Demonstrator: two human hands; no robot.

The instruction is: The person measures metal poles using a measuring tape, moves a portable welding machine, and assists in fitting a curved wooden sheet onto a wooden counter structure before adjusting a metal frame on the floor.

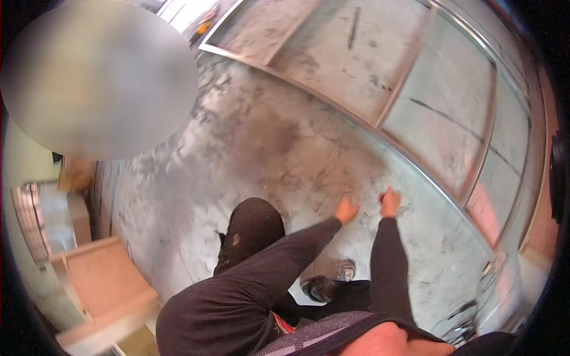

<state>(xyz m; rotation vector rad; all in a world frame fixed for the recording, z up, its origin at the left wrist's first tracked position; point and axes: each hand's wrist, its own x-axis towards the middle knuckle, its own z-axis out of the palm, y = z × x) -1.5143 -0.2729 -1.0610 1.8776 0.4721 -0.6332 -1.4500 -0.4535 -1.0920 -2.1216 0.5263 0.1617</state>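
Observation:
My left hand is held over the concrete floor, its fingers curled and partly smeared by motion. Close beside it, my right hand is closed like a fist, with the thumb side up. What either hand holds, if anything, is too small or blurred to name. A gap separates the two hands. Just beyond them, a long metal frame with crossbars runs from upper left to lower right. My right hand is nearer to its rail and appears apart from it.
My bent knee and a shoe are below the hands. Wooden box-like furniture stands at lower left. Cables lie at lower right. A yellow-orange tool lies at the top. Brown dirt stains the floor.

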